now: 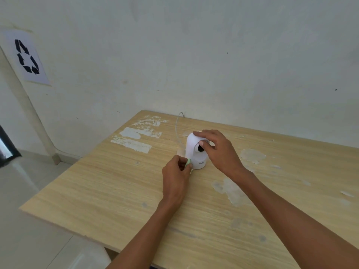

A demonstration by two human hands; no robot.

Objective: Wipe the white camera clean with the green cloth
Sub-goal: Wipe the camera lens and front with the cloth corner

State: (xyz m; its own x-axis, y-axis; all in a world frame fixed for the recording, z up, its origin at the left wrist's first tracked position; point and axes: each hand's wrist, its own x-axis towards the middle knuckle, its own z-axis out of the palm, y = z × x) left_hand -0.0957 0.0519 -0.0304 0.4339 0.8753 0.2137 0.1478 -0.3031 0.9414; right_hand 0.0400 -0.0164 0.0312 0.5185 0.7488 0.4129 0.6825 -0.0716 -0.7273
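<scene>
The white camera (194, 150) stands upright on the wooden table (116, 181), its round lens facing me. My right hand (217, 150) grips the camera's top and right side, thumb beside the lens. My left hand (175, 178) is closed on the bunched green cloth (188, 163), of which only a small pale-green fold shows. The cloth presses against the lower left of the camera's base.
A thin white cable (177, 127) runs from behind the camera over the table's far edge by the wall. White worn patches mark the tabletop. A paper recycling sign (27, 57) hangs on the wall at left. The table's left edge drops to a tiled floor.
</scene>
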